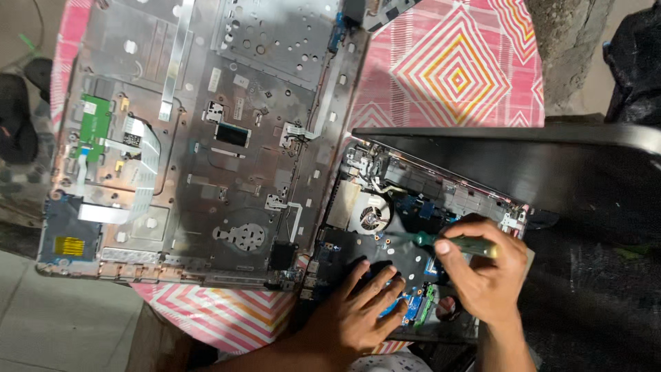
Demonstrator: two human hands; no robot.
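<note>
Left hand (358, 306) flat at laptop base (413, 265) edge

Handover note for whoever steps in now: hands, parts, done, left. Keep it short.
Left hand: flat on the laptop base, fingers spread, holding nothing.
Right hand: grips a green screwdriver, tip pointing toward the fan.
Parts: top cover is off, lying inside-up on the patterned cloth beside the base; lid is open.
Done: cover removed, board exposed.
Left: fan and board remain in the base.
</note>
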